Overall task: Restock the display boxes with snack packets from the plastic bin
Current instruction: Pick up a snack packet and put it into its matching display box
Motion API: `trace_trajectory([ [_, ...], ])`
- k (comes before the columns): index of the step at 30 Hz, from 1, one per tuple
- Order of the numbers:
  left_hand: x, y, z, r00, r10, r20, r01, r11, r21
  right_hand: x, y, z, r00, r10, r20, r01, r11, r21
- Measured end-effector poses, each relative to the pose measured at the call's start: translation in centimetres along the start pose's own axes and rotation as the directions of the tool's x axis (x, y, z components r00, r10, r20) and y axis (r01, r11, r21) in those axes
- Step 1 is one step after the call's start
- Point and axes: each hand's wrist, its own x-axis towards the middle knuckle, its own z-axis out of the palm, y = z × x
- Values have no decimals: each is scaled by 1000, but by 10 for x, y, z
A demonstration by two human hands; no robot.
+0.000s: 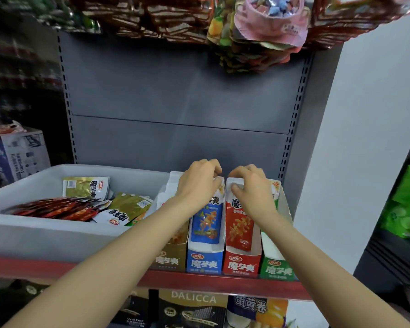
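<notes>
**Both hands at the back of the display boxes**

We face a grey shop shelf (175,95) with a red front edge, bagged goods hanging above it. On the shelf board sits a white plastic bin (45,233) to our left, and just beside it on the right stands a row of four display boxes: brown (169,259), blue (205,261), red (242,263) and green (278,268), side by side and touching.

In the bin lie loose snack packets: a stack of red ones (57,208) and several olive-gold ones (85,187) around it. A blue packet (206,223) stands in the blue box and a red packet (239,229) in the red box.

Our left hand (198,183) reaches over the brown box, its fingers curled down over the top rear of the blue box's contents; we cannot tell whether they actually grip a packet. Our right hand (252,185) rests at the rear of the red box, fingers bent, the thumb and fingertips on the top edge of the packet there.
</notes>
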Motion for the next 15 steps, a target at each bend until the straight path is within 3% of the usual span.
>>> trace_trajectory([
  [5, -22, -40, -46, 990, -99, -99, 99, 995, -2, 5, -66, 20, 991, -101, 85, 79, 970, 231],
  [10, -54, -122, -104, 946, -272, -176, 275, 961, -5, 12, -143, 65, 957, -222, 187, 151, 931, 333],
  [15, -74, -205, -151, 881, -471, -55, 473, 869, 143, 24, -220, 125, 868, -305, 393, 152, 915, 374],
])
